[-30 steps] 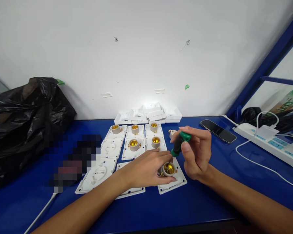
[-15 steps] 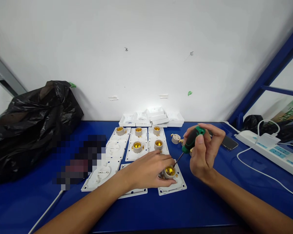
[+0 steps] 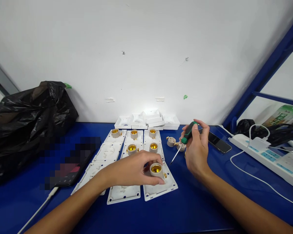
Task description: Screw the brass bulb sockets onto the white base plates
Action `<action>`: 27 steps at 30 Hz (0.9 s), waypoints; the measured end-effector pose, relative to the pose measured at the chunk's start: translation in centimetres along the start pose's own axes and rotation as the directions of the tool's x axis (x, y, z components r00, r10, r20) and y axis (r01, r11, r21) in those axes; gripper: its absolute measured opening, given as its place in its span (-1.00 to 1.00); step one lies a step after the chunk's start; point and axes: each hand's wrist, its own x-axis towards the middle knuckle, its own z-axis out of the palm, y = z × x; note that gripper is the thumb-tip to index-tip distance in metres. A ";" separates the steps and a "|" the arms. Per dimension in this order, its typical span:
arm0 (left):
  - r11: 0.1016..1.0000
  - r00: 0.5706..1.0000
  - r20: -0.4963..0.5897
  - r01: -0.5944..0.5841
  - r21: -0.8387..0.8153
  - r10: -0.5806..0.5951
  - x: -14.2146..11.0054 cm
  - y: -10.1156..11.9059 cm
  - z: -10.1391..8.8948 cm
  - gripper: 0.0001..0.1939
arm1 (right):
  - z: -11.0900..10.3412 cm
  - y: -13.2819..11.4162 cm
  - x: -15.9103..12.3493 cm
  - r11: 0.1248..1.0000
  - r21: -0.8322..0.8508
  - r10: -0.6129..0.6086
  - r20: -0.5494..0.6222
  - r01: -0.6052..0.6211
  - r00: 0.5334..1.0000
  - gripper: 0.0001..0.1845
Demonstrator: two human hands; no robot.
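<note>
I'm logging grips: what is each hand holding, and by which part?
The right hand holds a screwdriver by its green-and-black handle; the left hand grips a lamp socket by its pale outer wall.

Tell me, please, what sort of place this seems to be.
Probably an assembly workbench: the screwdriver in the right hand, sockets on white plates, and a power strip suggest it.

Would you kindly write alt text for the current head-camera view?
A person's left hand grips a lamp socket over a white plate, while the right hand holds a green-and-black screwdriver, its tip apart from the socket. More white plates, five bearing sockets, lie on the blue table.
</note>
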 end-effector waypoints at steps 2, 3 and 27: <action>0.999 1.000 0.003 0.003 -0.049 -0.003 -0.7 0.2 -1.2 -0.65 | 0.2 -0.1 -0.6 1.000 -0.029 -0.007 0.058 0.008 0.998 -0.80; 0.999 1.000 -0.005 0.000 -0.034 0.000 -1.2 0.2 -1.9 -0.64 | 0.3 -0.2 -1.0 0.999 -0.047 -0.015 0.090 0.020 0.996 -0.80; 0.880 0.719 -0.662 0.434 0.193 -0.210 -6.1 -7.2 -0.2 -0.55 | -0.3 -0.1 -3.7 0.909 -0.047 -0.339 0.496 0.415 0.800 -0.65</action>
